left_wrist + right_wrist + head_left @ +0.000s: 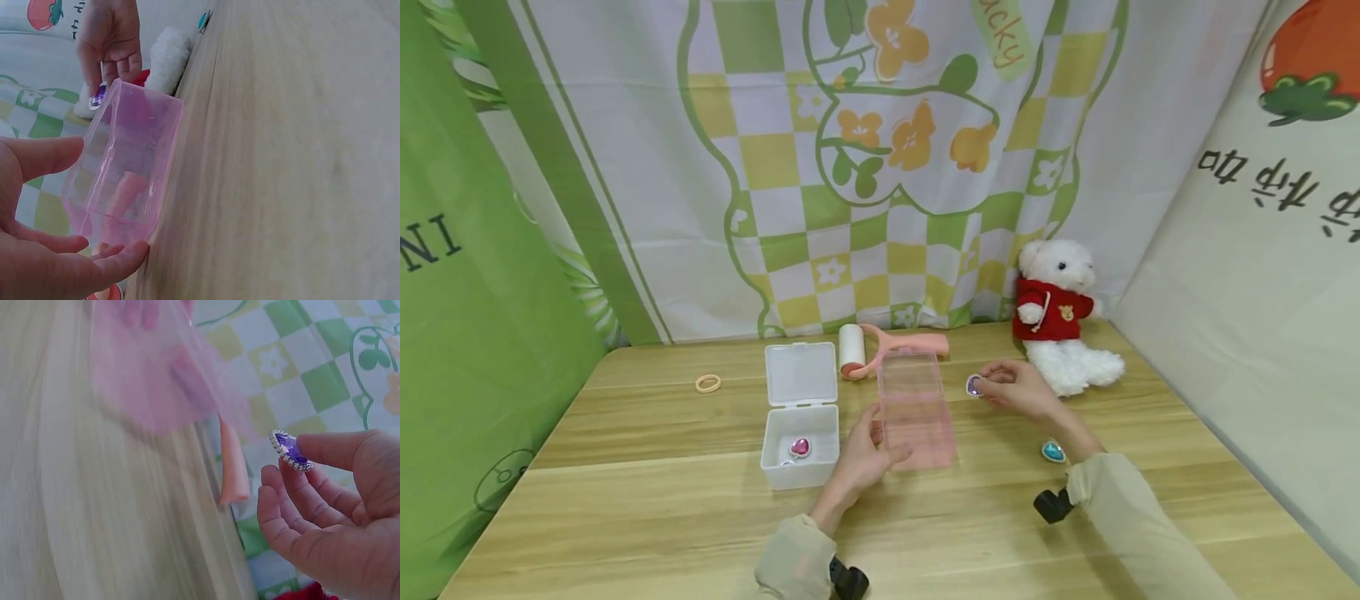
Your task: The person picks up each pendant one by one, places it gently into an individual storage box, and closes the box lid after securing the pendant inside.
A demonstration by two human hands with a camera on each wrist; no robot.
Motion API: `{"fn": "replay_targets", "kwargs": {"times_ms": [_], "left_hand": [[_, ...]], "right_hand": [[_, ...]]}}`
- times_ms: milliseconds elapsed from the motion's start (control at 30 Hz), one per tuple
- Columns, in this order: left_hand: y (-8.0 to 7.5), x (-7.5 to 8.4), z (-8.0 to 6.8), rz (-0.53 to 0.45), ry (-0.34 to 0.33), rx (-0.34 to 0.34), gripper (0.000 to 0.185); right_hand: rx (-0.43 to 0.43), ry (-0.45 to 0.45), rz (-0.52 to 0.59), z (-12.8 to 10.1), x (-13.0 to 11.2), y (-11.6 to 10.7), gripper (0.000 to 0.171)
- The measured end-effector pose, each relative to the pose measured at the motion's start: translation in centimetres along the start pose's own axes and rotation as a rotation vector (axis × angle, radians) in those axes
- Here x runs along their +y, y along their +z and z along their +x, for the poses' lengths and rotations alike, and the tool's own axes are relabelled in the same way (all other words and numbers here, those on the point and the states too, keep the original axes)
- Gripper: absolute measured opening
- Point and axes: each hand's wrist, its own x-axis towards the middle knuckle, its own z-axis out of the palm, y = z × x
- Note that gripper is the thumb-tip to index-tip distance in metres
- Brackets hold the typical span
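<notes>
Your right hand (1018, 390) pinches a purple gem (974, 385) between thumb and forefinger, held above the tabletop (647, 508) just right of the pink box (916, 410). The gem looks small, hard and light, with a studded rim (289, 456) that likely gives grip while the smooth faceted face may slip; holding it by the rim seems safest. Your left hand (863, 457) steadies the pink box, thumb and fingers curled round its near end. That box looks like thin clear plastic, light and easy to tip or slide, so hold it low at the walls.

Nearby, a white box (800, 417) stands open with a pink gem (800, 447) inside. A blue gem (1053, 452) lies by your right forearm, where a sleeve could sweep it. Behind are a lint roller (880, 347), a teddy bear (1060, 321) and a hair tie (708, 383).
</notes>
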Motion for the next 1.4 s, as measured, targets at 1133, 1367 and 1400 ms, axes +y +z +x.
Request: {"fn": "replay_targets", "kwargs": {"times_ms": [1133, 1367, 1400], "left_hand": [[-0.3, 0.0, 0.2, -0.008, 0.019, -0.025, 0.078], [-0.4, -0.1, 0.3, 0.002, 0.015, -0.024, 0.079], [-0.4, -0.1, 0.3, 0.003, 0.017, -0.023, 0.079]], "right_hand": [[-0.289, -0.116, -0.092, 2.4, -2.2, 9.6, 0.02], [-0.316, -0.143, -0.205, 2.6, -2.2, 9.6, 0.021], [-0.323, -0.151, -0.218, 2.6, -2.2, 9.6, 0.021]]}}
